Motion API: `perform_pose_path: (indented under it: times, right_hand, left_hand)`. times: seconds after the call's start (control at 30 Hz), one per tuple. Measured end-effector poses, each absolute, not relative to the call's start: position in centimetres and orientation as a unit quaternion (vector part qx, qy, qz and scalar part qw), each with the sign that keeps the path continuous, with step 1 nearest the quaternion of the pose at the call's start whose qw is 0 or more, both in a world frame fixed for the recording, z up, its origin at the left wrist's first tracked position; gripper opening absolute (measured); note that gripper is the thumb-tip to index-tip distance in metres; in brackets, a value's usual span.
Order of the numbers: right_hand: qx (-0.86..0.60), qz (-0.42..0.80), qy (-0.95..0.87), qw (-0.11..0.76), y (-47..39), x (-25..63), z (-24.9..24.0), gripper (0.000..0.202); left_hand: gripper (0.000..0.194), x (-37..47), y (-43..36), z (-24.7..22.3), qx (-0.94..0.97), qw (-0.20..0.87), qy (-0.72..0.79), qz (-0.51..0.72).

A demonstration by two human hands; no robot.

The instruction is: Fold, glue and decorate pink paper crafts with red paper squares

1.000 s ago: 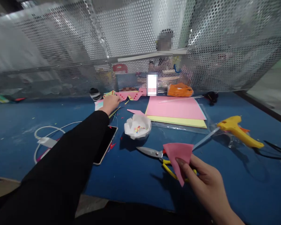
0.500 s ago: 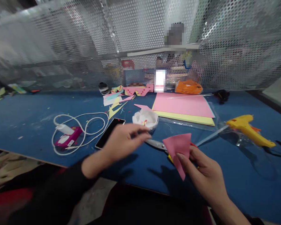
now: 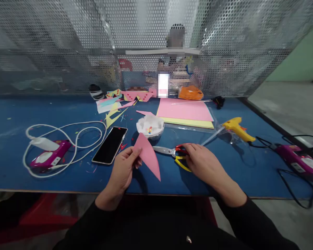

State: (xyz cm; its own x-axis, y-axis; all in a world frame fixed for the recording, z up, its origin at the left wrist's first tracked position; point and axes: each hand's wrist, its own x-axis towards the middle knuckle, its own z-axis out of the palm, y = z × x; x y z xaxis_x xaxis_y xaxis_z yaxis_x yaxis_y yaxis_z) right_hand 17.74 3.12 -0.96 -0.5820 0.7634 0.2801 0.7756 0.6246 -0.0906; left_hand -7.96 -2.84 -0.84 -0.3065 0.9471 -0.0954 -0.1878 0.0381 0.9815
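Note:
My left hand (image 3: 123, 168) pinches a pink piece of paper (image 3: 147, 154), pointed at both ends, with one curved edge, and holds it just above the table. To the right, my right hand (image 3: 205, 165) has its fingers closed over the red handle of a pair of scissors (image 3: 164, 150). The scissors lie on the table with the blades pointing left and the yellow handle loop toward me. Part of the red handle is hidden under my fingers. Behind the paper sits a white bowl-shaped holder (image 3: 150, 125) with small coloured scraps in it.
A black phone (image 3: 110, 146) and a purple power strip (image 3: 50, 154) with a white cable lie left. Pink and yellow sheets (image 3: 186, 109) rest behind the scissors. A yellow glue gun (image 3: 238, 129) and another purple power strip (image 3: 299, 159) are right. A perforated metal screen (image 3: 146, 38) stands behind.
The pink paper has passed from my right hand to my left. My right hand has moved onto the scissors' handle. The camera view has shifted to the right.

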Motion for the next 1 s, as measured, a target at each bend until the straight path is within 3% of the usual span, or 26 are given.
perform_pose_path:
  times: [0.2,0.37,0.63,0.77,1.0]
  right_hand:
    - [-0.409,-0.001,-0.906,0.113,3.6,17.4,-0.8,0.063]
    - [-0.424,0.003,-0.898,0.122,2.2,18.9,0.2,0.065]
    - [-0.496,0.244,-0.792,0.260,2.6,23.7,4.5,0.051]
    - [-0.606,0.155,-0.726,0.285,8.3,21.1,3.7,0.046]
    - [-0.610,0.077,-0.733,0.291,15.5,16.5,0.4,0.028]
  left_hand:
    - [0.033,-7.7,-3.0,-1.0,0.308,0.491,0.517,0.630]
    - [0.032,-7.8,-3.1,-1.0,0.300,0.495,0.509,0.637]
    - [0.032,-7.9,-3.1,-1.1,0.296,0.496,0.503,0.643]
    - [0.033,-7.8,-3.1,-1.0,0.296,0.495,0.502,0.644]
    - [0.035,-7.8,-3.3,-1.1,0.308,0.480,0.502,0.650]
